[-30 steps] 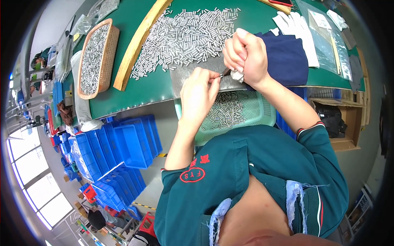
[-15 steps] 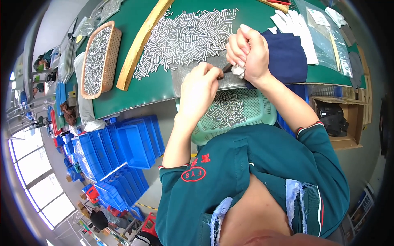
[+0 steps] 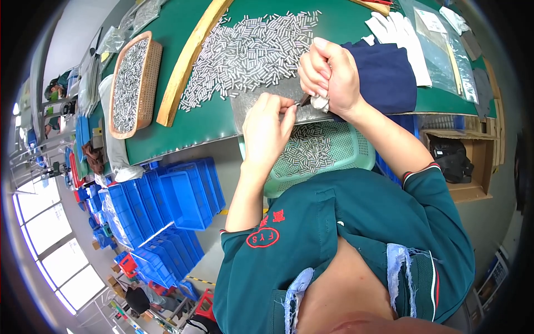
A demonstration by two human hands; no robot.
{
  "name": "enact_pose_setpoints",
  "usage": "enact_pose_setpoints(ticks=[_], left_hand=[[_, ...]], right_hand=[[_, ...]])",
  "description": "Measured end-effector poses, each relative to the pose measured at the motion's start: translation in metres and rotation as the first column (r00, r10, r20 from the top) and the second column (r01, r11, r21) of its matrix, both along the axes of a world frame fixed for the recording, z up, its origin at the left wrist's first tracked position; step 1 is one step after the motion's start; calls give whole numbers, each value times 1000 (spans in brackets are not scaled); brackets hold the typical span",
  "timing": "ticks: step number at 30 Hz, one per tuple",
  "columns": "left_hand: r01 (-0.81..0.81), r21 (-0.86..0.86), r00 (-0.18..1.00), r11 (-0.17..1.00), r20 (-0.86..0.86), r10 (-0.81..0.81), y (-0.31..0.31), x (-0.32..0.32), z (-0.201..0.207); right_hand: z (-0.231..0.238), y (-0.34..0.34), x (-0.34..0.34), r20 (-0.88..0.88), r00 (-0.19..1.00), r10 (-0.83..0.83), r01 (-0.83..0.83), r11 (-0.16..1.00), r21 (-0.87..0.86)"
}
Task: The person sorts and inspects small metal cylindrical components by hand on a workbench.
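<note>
left hand (image 3: 265, 125): one pin (image 3: 297, 104) | right hand (image 3: 335, 80): one tool (image 3: 305, 99) | two baskets (image 3: 147, 83) (image 3: 364, 149)

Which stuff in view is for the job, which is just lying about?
Apparently in use:
metal piece pinched in left hand
dark tool, white-wrapped, in right hand
loose metal pieces
metal plate
green basket

Apparently lying about:
navy cloth
blue crates
cardboard box

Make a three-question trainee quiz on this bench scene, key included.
1. Which hand grips the dark tool with the whitish wrapping?
2. True or false: the wooden strip lies between the tan basket and the loose metal pins.
3. The green basket sits: A, on the navy cloth; B, between the table and the person's torso; C, in the cardboard box.

Key: 1. right hand; 2. true; 3. B.
</note>
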State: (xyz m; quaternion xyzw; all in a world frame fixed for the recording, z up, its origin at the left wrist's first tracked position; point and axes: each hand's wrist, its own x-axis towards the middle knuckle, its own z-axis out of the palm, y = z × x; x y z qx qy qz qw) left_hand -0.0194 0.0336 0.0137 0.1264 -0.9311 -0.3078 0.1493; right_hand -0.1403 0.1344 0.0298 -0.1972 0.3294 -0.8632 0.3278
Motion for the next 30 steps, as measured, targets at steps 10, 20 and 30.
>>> enact_pose_setpoints(ticks=[10,20,30], left_hand=[[28,-25,1000,999,-14,-28,-2,0,-1],[30,37,999,999,-32,-28,-2,2,-3],[44,46,999,998,-35,-42,-3,0,-2]], right_hand=[[-2,0,7,-90,995,32,-32,999,4],[1,-3,2,-23,997,-68,68,998,4],[0,-5,17,-392,918,-59,55,998,-23]])
